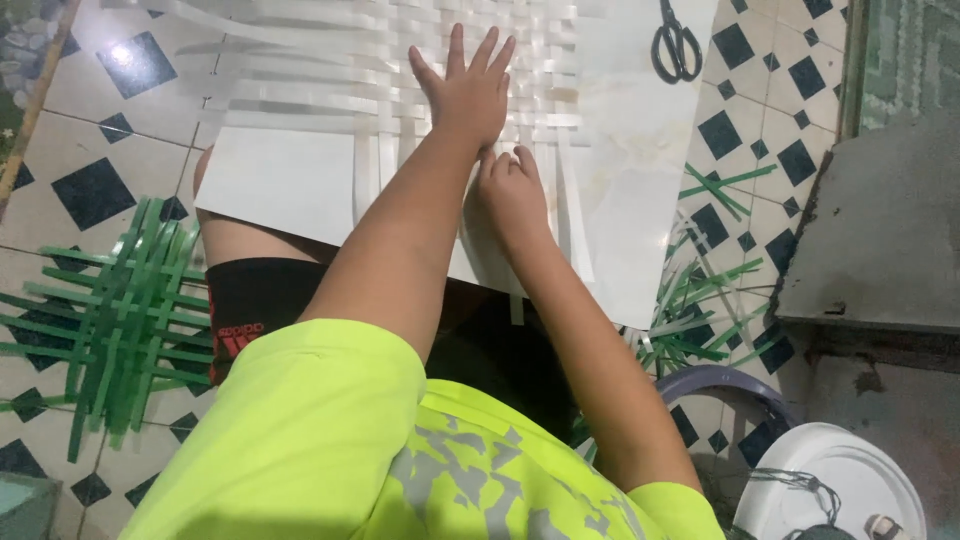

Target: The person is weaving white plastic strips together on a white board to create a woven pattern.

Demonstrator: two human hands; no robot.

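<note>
Nearest, the right hand (512, 195) rests curled on the white board (280, 180), fingertips pinching a white strip (553, 190) at the weave's near edge. Beyond it, the left hand (467, 92) lies flat with fingers spread, gripping nothing, pressing down the white weave (330, 70) on the board. Farthest, black scissors (676, 45) lie on the board's right part; a green weave (125, 320) lies on the floor, left.
</note>
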